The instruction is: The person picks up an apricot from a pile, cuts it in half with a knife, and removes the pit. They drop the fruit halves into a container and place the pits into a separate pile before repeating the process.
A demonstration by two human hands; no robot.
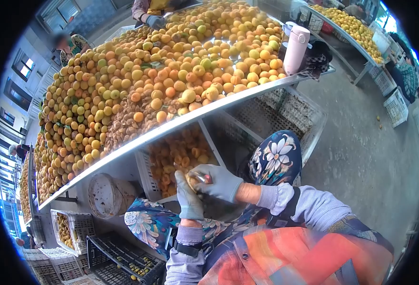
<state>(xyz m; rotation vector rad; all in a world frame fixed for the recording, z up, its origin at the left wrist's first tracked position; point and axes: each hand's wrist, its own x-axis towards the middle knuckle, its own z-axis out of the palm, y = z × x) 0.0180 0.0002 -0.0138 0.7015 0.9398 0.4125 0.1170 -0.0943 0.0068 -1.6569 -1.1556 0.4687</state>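
Observation:
Both my hands wear grey gloves and meet over my lap, below the table's edge. My left hand (189, 198) cups a pale yellow apricot (191, 179) from underneath. My right hand (219, 183) closes over the fruit from the right and grips a small tool with a red and metal tip (202, 178) pressed against it. Directly behind my hands stands a white plastic crate (145, 178) holding split apricot halves. A long metal table (181, 122) above it carries a big heap of whole yellow and orange apricots (171, 71).
A pink and white flask (296, 47) stands at the table's right end beside dark cloth. A white bucket (107, 194) and several crates (109, 256) sit under the table. A second fruit table (347, 28) stands far right. Other people work at the table's far side (155, 19).

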